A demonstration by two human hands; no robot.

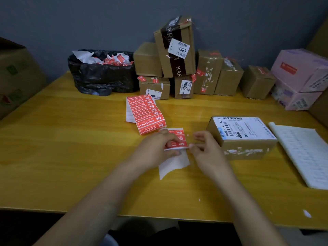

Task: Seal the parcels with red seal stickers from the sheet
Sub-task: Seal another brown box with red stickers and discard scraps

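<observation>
Several boxes (pixel 148 59), bin bag (pixel 103 77) behind sticker sheet (pixel 147 112)

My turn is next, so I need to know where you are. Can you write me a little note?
Left hand: holds the folded strip of red seal stickers on white backing paper near its lower end.
Right hand: pinches the strip's right edge, apparently peeling a sticker.
Brown cardboard parcel with white shipping label: on the yellow wooden table, right of the hands; no red sticker visible on it.
Done: several brown boxes at the back wall carry red stickers.
Left: seal this parcel.
</observation>
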